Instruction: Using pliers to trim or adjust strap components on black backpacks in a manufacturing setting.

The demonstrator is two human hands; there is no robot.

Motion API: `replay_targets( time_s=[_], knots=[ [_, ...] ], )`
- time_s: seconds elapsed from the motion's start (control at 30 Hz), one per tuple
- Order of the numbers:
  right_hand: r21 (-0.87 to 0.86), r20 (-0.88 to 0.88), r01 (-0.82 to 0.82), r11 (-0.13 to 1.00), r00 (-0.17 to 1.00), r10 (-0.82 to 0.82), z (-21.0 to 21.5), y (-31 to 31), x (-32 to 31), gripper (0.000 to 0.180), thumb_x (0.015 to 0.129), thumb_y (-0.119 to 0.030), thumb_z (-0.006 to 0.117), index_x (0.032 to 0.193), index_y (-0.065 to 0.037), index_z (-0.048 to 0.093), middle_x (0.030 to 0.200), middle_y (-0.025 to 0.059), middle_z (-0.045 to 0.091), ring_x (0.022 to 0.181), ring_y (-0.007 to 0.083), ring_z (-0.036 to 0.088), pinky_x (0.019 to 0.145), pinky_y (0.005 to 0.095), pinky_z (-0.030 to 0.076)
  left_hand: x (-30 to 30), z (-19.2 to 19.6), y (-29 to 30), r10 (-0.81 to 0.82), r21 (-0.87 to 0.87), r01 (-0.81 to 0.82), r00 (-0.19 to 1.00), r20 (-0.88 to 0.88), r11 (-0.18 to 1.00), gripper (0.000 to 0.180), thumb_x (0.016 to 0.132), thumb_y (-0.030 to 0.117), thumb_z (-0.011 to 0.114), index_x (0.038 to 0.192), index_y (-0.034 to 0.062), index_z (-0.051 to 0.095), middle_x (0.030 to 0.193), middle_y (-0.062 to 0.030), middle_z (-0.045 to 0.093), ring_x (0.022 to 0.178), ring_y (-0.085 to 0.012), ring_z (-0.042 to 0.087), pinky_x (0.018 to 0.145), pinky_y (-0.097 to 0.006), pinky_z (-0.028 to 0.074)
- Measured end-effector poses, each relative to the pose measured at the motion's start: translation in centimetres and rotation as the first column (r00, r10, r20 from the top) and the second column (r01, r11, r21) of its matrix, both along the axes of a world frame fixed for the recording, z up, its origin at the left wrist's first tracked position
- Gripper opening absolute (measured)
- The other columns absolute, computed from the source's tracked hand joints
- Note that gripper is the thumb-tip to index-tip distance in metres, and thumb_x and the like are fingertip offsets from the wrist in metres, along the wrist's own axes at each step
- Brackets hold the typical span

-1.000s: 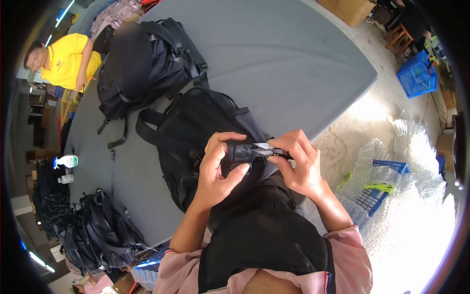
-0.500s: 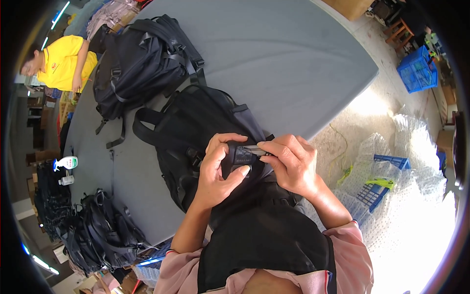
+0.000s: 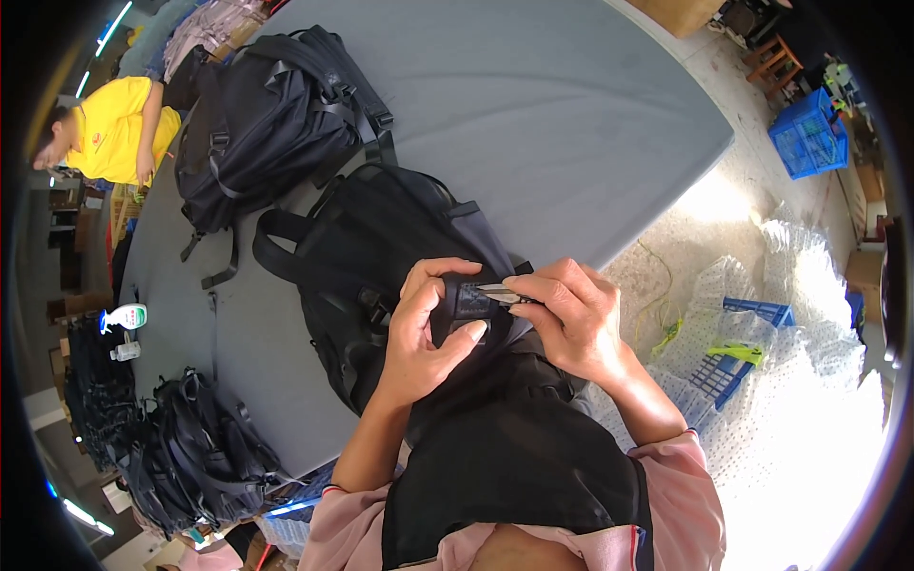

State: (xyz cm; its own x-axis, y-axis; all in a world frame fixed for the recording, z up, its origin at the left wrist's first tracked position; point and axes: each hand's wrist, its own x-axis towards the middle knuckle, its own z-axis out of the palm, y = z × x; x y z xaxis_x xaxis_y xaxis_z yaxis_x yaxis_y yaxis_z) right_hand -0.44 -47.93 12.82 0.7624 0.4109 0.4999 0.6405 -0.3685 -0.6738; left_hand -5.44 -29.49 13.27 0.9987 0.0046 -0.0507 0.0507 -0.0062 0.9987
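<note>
In front of me a black backpack (image 3: 376,224) lies on the grey-covered table (image 3: 562,124). My left hand (image 3: 419,333) is closed on a small dark patch (image 3: 472,303) on the backpack, fingers at its upper edge and thumb at the lower one. Between the thumb and fingers of my right hand (image 3: 574,319) is a pair of small metal thread snips (image 3: 497,293). Their pointed blades face left and lie at the patch's right part; whether they touch it I cannot tell. My right palm hides the snips' handle.
Another black backpack (image 3: 271,128) lies beyond, at the upper left. More black bags (image 3: 205,443) are stacked at lower left, near a spray bottle (image 3: 126,317). A person in a yellow shirt (image 3: 119,128) stands far left. Bubble wrap (image 3: 800,381) and a blue crate (image 3: 809,133) are on the right.
The snips and my right hand have shifted slightly to the right over the patch. My left hand keeps its hold. The person in yellow has moved a little.
</note>
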Motion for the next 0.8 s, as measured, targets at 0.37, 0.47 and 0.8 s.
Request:
replay_targets(
  time_s=[0.37, 0.47, 0.8],
  knots=[
    [0.416, -0.672, 0.085, 0.905, 0.699, 0.244, -0.1, 2.2, 0.8, 0.017, 0.082, 0.001, 0.064, 0.098, 0.001, 0.059, 0.083, 0.0021, 0.06, 0.076, 0.0069, 0.056, 0.072, 0.022, 0.046, -4.7, -0.3, 0.9, 0.461, 0.307, -0.547, 0.831, 0.312, 0.778, 0.036, 0.093, 0.026, 0.051, 0.111, -0.0048, 0.055, 0.125, -0.0127, 0.041, 0.111, -0.0189, 0.045, 0.092, -0.029, 0.038],
    [0.358, -0.55, -0.092, 0.929, 0.784, 0.289, -0.6, 4.7, 2.2, 0.012, 0.087, -0.005, 0.06, 0.097, 0.002, 0.06, 0.085, 0.0053, 0.062, 0.064, 0.008, 0.056, 0.06, 0.023, 0.046, -4.8, 0.4, -0.7, 0.509, -0.394, -0.538, 0.84, -0.187, 0.745, 0.028, 0.096, 0.021, 0.044, 0.111, -0.0012, 0.052, 0.101, -0.009, 0.051, 0.094, -0.0162, 0.052, 0.081, -0.027, 0.043],
    [0.664, -0.734, 0.086, 0.743, -0.118, 0.669, -2.8, 6.4, 3.2, 0.055, 0.082, -0.026, 0.071, 0.122, 0.0, 0.043, 0.069, -0.0018, 0.046, 0.047, 0.0042, 0.039, 0.042, 0.0194, 0.033, -4.6, -2.5, 0.3, -0.303, -0.934, -0.176, 0.913, -0.272, 0.31, 0.033, 0.097, 0.025, 0.04, 0.117, 0.0022, 0.051, 0.065, -0.0045, 0.049, 0.052, -0.0113, 0.04, 0.05, -0.023, 0.033]
  ],
)
